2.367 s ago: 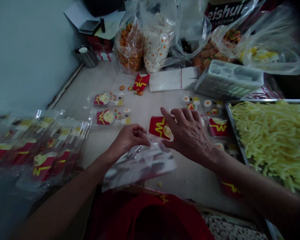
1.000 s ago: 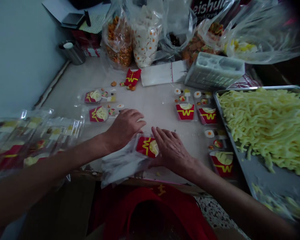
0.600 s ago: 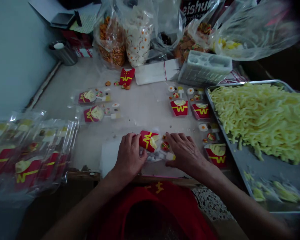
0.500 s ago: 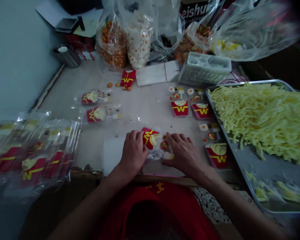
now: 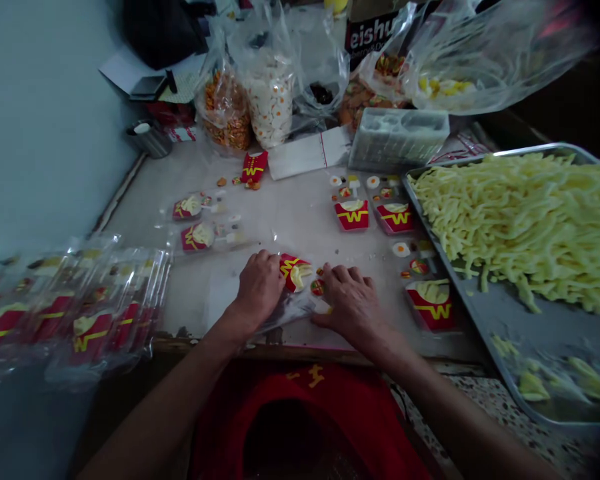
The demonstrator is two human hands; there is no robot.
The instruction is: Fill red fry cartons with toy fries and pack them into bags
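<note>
In front of me lies a clear plastic pack with a small red fries carton [image 5: 293,272] marked with a yellow W, pale fries and a tiny round toy pizza [image 5: 317,287]. Curled fingers of my left hand [image 5: 259,290] grip the clear plastic wrapping [image 5: 293,308] at the carton end. At the other end, my right hand [image 5: 353,300] spans the pack with thumb and fingers apart, covering some small pieces. A similar filled pack [image 5: 431,305] lies to the right of this hand. White sheet-like plastic [image 5: 223,293] lies beside my left wrist.
Finished-looking packs [image 5: 93,333] are piled at the left edge. On the right, a metal tray [image 5: 485,340] bears a heap of pale yellow strips [image 5: 530,227]. Bags of small pieces [image 5: 270,100] and a clear plastic block of trays [image 5: 399,140] stand at the back. More packs [image 5: 351,215] lie mid-table.
The camera view has shifted slightly. Both hands stay at the two ends of the pack, with the clear wrapping now stretched flatter below the carton.
</note>
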